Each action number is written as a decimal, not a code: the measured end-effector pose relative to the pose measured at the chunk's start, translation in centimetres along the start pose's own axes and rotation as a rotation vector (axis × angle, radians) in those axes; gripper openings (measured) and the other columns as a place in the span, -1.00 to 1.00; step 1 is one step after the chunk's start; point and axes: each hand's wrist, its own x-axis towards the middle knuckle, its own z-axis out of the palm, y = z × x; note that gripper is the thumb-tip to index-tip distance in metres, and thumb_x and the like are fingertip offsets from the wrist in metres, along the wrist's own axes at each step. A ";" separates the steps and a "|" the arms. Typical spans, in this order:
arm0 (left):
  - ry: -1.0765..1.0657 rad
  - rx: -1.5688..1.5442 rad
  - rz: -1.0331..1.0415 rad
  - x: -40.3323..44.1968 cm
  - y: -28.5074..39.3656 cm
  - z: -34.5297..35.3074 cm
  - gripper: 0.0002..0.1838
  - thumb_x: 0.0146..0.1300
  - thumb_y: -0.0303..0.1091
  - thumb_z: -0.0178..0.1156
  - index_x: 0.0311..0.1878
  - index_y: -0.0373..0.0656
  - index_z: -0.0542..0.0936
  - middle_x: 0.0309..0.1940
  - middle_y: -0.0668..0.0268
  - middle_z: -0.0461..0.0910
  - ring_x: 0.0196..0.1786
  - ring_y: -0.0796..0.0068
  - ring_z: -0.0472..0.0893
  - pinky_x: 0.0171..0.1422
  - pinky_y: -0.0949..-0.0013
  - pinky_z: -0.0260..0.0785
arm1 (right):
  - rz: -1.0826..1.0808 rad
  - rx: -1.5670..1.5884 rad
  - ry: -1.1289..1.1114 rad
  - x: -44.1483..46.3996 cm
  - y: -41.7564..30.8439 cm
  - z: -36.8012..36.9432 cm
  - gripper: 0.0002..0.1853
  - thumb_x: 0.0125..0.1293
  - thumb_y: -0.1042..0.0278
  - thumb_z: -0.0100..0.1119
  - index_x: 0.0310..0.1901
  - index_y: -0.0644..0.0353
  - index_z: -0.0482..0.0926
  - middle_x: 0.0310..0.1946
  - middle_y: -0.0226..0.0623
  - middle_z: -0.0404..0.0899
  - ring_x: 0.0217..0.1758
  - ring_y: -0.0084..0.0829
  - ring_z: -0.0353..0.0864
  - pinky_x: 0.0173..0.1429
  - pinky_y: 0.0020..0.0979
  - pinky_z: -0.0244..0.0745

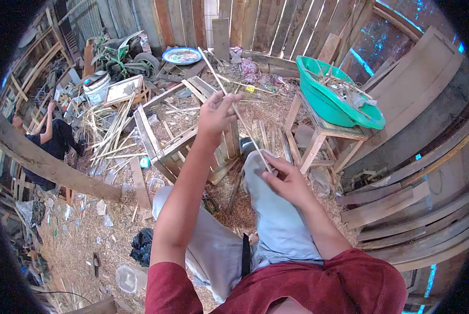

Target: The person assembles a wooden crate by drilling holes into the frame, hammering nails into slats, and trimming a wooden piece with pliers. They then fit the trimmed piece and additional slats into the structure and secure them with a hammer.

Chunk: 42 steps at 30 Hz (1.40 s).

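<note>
A long thin wooden stick [247, 133] runs slantwise in front of me, from the far wall side down to my right knee. My left hand [219, 112] is raised around its middle, thumb and fingers closed on it with some fingertips stretched out to the right. Near the lower end, my right hand [287, 180] pinches the stick between thumb and fingers, just above my grey trouser leg [276, 214]. Beyond my knees stands a wooden crate-like frame [179, 141], below and left of the stick.
A green basin [323, 86] holding thin sticks and scraps rests on a small wooden stool [323, 133] at right. Cut strips [116, 131] lie piled at left by a white bucket [96, 89]. Another person [48, 138] sits beyond a curved beam [56, 165]. Shavings cover the ground.
</note>
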 end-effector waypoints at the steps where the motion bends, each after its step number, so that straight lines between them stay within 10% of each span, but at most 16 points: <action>1: -0.003 -0.032 0.003 0.1 -0.1 -0.2 -0.62 0.61 -0.33 0.09 0.34 -0.35 0.40 0.15 0.03 0.72 -0.04 0.15 0.80 0.04 0.24 0.70 | -0.152 -0.102 0.034 0.0 0.1 0.2 -0.35 0.37 0.35 0.40 0.49 0.02 0.50 0.04 -0.15 0.71 0.08 -0.32 0.69 0.25 -0.31 0.53; 14: -0.025 -0.061 -0.009 -0.2 -0.1 -0.2 -0.54 0.60 -0.34 0.00 0.45 -0.34 0.36 0.19 -0.01 0.69 -0.02 0.11 0.79 0.11 0.15 0.71 | -0.087 0.037 0.030 -0.3 0.5 0.9 -0.35 0.29 0.41 0.44 0.44 0.06 0.53 0.14 -0.13 0.70 0.15 -0.22 0.66 0.34 -0.22 0.49; 27: 0.048 -0.139 0.014 0.0 0.2 -1.4 -0.65 0.58 -0.40 -0.09 0.29 -0.39 0.40 0.16 -0.09 0.69 0.01 0.08 0.79 0.06 0.20 0.73 | 0.143 0.395 -0.032 -0.4 -0.4 1.2 -0.50 0.39 0.61 0.26 0.34 0.11 0.62 -0.12 -0.43 0.66 -0.07 -0.63 0.58 0.03 -0.54 0.54; 42: 0.114 -0.149 0.048 0.6 -0.3 -2.2 -0.55 0.64 -0.37 -0.06 0.47 -0.37 0.33 0.28 -0.04 0.63 0.05 0.11 0.77 0.10 0.20 0.71 | 0.039 0.661 -0.069 0.0 0.7 1.2 -0.41 0.46 0.68 0.11 0.50 0.22 0.37 0.03 -0.26 0.66 0.01 -0.50 0.68 0.13 -0.41 0.64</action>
